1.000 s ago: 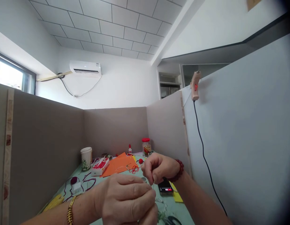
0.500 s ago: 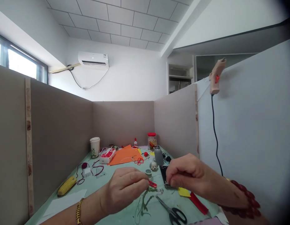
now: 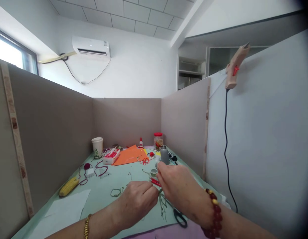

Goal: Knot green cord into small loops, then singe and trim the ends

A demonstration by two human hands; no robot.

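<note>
Right hand [image 3: 180, 189], now beside left hand [image 3: 137, 203], previously apart; green strands [image 3: 162, 204] below

Fingers [image 3: 154, 194] at green cords [image 3: 162, 200]

Muted green is shown by the thin strands [image 3: 163, 207], from which the clock is read. The tabletop [image 3: 106, 199] is coloured pale green and is edged at six by lilac cloth [image 3: 166, 232]. At three, dark red beads [image 3: 217, 215] are interspersed with gold ones; at nine, a cob [image 3: 69, 187] is coloured yellow. At ten, a white cup [image 3: 97, 147] is patterned with green leaves, and a pack [image 3: 111, 156] is printed red on white. Orange is borne by the sheet [image 3: 127, 157] at eleven, red by the jar lid [image 3: 158, 134] at twelve, beige with a red trigger by the glue gun [image 3: 235, 66] at one.
</note>
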